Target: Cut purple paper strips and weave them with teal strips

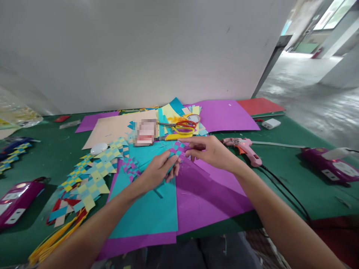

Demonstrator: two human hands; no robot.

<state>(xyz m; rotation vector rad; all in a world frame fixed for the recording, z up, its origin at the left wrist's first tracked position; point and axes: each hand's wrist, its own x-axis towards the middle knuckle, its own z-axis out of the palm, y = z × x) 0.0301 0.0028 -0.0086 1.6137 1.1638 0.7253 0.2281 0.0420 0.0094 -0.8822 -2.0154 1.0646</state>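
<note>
A small woven piece of purple and teal paper strips (177,148) is held between both hands above the middle of the table. My left hand (161,168) grips its lower left side, fingers curled under it. My right hand (209,151) pinches its right side between thumb and fingers. Beneath the hands lie a teal sheet (148,209) and a purple sheet (207,198). Another purple and teal woven piece (130,168) rests just left of my left hand.
Scissors with red and yellow handles (185,127) and a phone (146,132) lie behind the hands. A pink glue gun (246,149) with a black cord is at right. Woven yellow and blue pieces (98,168) and yellow tassels (56,239) lie left. Purple power strips (19,200) sit at both sides.
</note>
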